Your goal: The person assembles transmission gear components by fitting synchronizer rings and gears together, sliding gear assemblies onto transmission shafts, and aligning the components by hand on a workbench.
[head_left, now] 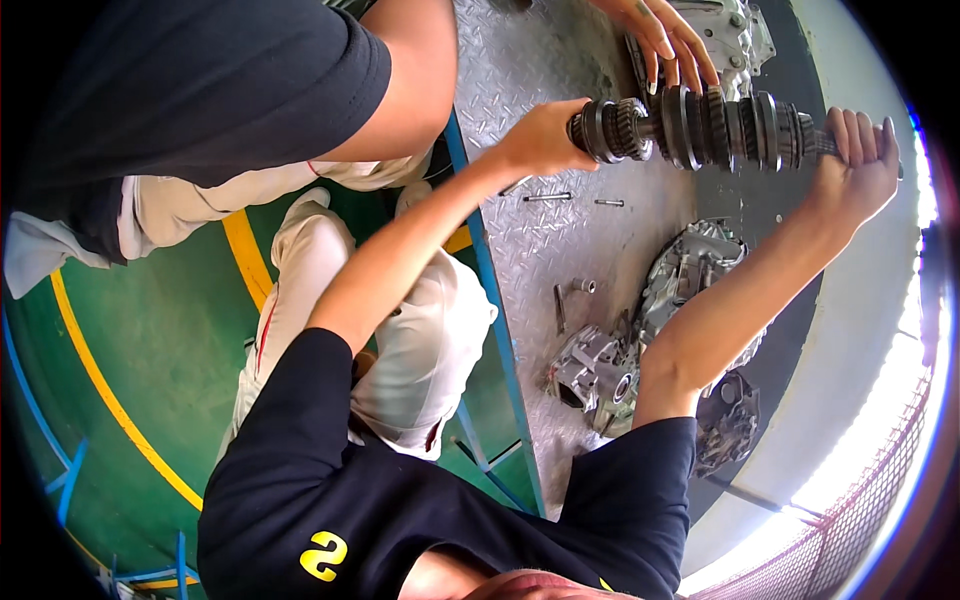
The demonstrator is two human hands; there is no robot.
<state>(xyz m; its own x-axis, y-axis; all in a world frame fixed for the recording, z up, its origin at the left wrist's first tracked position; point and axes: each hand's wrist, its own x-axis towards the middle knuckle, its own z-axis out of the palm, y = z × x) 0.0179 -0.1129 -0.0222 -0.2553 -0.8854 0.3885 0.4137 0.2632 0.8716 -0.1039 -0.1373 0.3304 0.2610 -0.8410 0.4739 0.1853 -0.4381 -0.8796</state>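
A: Above the steel bench point(560, 260), how much room has that gear shaft point(700, 128) got?

B: It hangs level in the air, clear of the tread-plate top. The bench's blue edge point(490, 300) runs down the left side, with green floor point(170, 350) beyond it. Between shaft and near housings the plate is mostly bare.

A: What lies on the plate, counted?

B: Two small pins point(570, 198) just below the shaft, a short sleeve point(585, 286) with a thin bar beside it, one small housing point(590, 370) and one large gearbox casing point(690, 280) near the person's right arm. A third casting point(735, 30) sits at the far edge.

A: And the hands?

B: The left hand point(545, 138) is closed round the shaft's left end, fingers curled tight. The right hand point(855, 165) wraps the splined right end, fingers folded over it. Another person's hand point(665, 35) rests spread-fingered just behind the shaft, fingertips near the gears; I can't tell whether they touch.
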